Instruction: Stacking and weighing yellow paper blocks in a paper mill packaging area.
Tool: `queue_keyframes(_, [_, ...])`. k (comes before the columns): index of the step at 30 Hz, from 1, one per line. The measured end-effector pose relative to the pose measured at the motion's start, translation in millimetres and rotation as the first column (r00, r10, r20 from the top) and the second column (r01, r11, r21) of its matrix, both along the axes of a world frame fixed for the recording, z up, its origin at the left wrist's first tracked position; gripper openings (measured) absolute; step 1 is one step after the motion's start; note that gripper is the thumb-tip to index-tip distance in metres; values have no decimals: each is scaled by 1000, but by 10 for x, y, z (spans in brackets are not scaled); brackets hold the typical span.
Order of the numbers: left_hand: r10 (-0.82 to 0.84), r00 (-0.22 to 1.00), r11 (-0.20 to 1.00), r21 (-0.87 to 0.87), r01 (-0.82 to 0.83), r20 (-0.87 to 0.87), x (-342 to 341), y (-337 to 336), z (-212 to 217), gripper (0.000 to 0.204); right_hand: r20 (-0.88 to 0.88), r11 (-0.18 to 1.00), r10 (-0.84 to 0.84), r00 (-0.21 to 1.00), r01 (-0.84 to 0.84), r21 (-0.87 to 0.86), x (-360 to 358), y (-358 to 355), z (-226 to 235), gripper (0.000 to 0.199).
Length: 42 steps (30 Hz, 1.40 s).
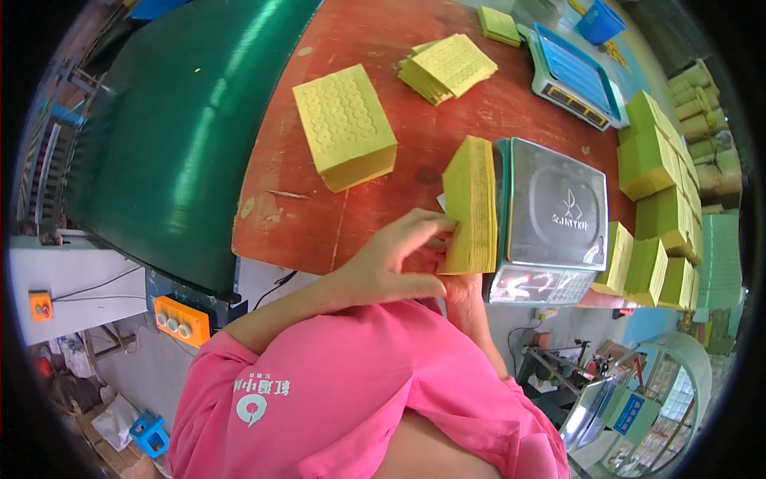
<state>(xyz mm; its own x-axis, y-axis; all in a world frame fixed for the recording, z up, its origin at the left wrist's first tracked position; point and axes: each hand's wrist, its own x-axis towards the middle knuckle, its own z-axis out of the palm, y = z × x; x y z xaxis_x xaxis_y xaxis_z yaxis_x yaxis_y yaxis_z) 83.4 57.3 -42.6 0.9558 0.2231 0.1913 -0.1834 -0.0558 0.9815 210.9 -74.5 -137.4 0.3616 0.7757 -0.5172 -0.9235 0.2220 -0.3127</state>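
Note:
A thick stack of yellow paper sheets (472, 203) stands on edge next to a metal-topped weighing scale (556, 209). My left hand (395, 259) grips the stack's near left side, fingers curled on its edge. Only part of my right hand (456, 286) shows beneath the stack, touching its bottom; my pink sleeve hides most of it. A second block of yellow sheets with round perforations (345, 126) lies flat on the red-brown table (335, 215) farther left.
A fanned pile of yellow sheets (447, 68) and a blue-topped scale (576, 76) lie at the back. Green and yellow bundles (656, 160) line the right side. A green conveyor belt (179, 136) runs on the left, with an orange button box (182, 319) below it.

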Motion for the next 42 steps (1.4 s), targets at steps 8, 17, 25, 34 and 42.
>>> queue_keyframes(8, [426,904,889,173,-424,26,-31,-120,-211,57,200,997,-74,977,66,49,-254,200,361,43])
queue_keyframes(17, [151,964,936,-281,-211,-219,-591,533,184,45,825,974,91,557,-222,42,468,25,957,102])
queue_keyframes(25, [96,950,992,-47,-115,-298,-486,1241,465,38,851,783,491,-187,-334,-525,334,804,1596,25])
queue_keyframes(34, [435,861,714,-481,-508,-264,-326,1880,217,31,815,911,380,437,-328,-249,588,2149,1277,32])
queue_keyframes(42, [435,745,710,-316,-629,-507,-342,1972,-94,21,700,843,530,478,-387,-373,726,2349,939,33])
